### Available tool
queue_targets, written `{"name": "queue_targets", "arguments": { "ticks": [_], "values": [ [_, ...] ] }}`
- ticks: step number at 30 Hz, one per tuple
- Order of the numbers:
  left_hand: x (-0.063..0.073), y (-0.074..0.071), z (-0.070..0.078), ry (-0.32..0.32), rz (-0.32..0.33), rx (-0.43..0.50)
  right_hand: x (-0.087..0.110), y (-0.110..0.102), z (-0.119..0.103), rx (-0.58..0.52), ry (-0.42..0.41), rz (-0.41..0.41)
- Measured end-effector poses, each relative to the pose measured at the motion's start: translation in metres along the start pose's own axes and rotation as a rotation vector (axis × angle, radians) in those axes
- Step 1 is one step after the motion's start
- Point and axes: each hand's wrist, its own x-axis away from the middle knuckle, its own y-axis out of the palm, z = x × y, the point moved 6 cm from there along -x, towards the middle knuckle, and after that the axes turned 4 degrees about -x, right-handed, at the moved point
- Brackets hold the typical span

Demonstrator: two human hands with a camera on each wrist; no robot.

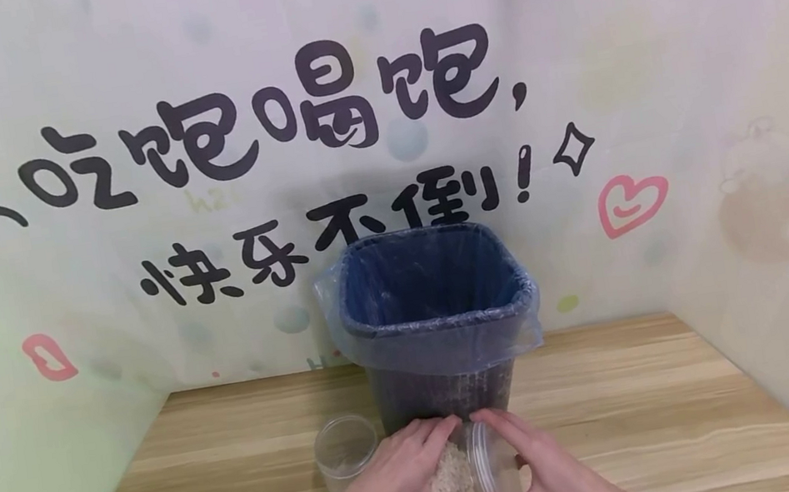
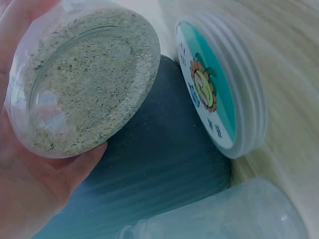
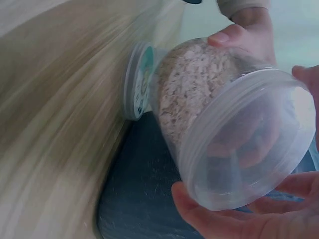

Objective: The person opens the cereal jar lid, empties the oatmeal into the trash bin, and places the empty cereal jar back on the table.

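A clear jar partly filled with pale, oat-like flakes [image 1: 450,482] is tilted on its side between both hands. My left hand [image 1: 400,476] grips the base end, and its fingers wrap the wall in the left wrist view. On the other side my right hand [image 1: 542,465] holds the ridged translucent rim [image 3: 199,169], thumb and fingers spread around it. Whether a clear lid covers that end, I cannot tell. A round lid with a green and white label [image 2: 214,84] stands on edge beside the bin in the left wrist view.
A dark blue bin [image 1: 445,390] lined with a bluish plastic bag [image 1: 447,348] stands just beyond the hands. To its left is a second clear jar [image 1: 347,446], upright on the wooden table [image 1: 229,471]. A printed wall sheet [image 1: 186,57] rises behind.
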Motion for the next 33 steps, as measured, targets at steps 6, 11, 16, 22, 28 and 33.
{"name": "queue_targets", "arguments": {
  "ticks": [6,11,16,22,28,33],
  "values": [
    [0.001,0.000,0.001,0.003,-0.015,-0.004,0.000,0.001,-0.004,0.061,-0.082,0.012],
    [0.003,-0.002,0.005,-0.012,-0.024,-0.015,0.001,0.001,-0.008,0.092,-0.094,0.030],
    [0.004,-0.007,0.008,-0.031,-0.024,-0.023,0.006,0.001,0.000,-0.161,0.160,0.009],
    [0.003,-0.010,0.011,-0.024,-0.044,-0.012,0.007,-0.001,0.002,-0.179,0.168,0.010],
    [0.004,-0.015,0.006,0.010,-0.011,-0.026,0.003,-0.001,-0.009,0.009,-0.064,0.064],
    [0.004,-0.016,0.002,0.029,0.045,-0.036,0.001,-0.002,-0.016,0.120,-0.165,0.085]
  ]
}}
